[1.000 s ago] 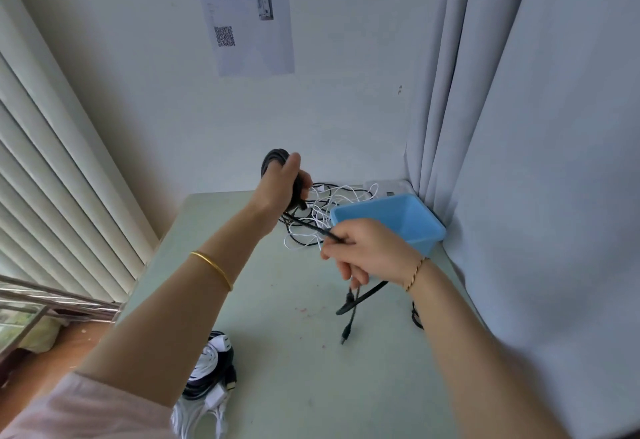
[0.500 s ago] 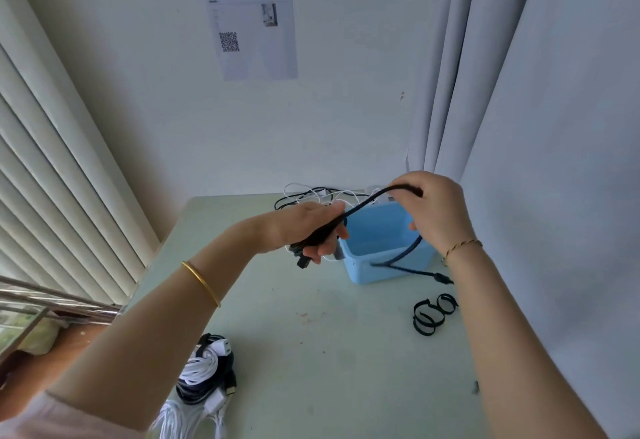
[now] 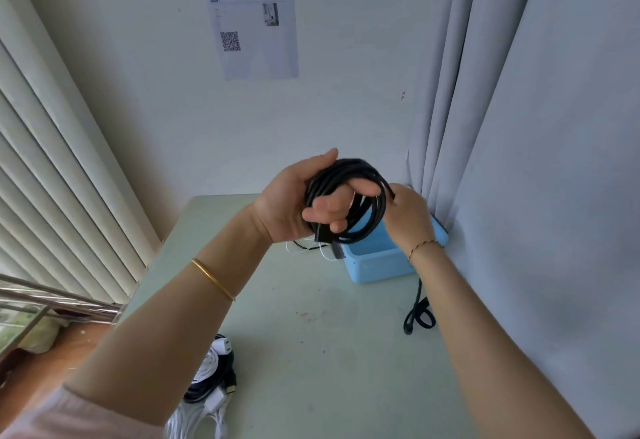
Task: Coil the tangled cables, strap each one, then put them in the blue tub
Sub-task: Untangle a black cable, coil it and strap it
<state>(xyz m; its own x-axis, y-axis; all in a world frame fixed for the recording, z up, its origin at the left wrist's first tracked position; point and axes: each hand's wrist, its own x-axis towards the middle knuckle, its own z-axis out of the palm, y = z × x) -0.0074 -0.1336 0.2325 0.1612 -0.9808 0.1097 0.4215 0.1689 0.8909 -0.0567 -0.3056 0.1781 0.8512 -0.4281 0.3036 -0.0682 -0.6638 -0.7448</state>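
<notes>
We hold the black cable (image 3: pixel 374 196) as a coil raised above the counter (image 3: pixel 311 352), our left hand (image 3: pixel 291 203) in a closed grip with its fingers curled through the loops. Our right hand (image 3: pixel 408 216) pinches the coil's right edge in a narrow grip. The blue tub (image 3: pixel 377 268) sits on the counter just behind and below both hands.

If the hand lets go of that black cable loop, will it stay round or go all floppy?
Probably floppy: the black cable coil is round only because the left hand hooks fingers through it, and nothing ties it. Let go, its loops would likely spring apart. It seems light: one hand mostly carries it.
</notes>
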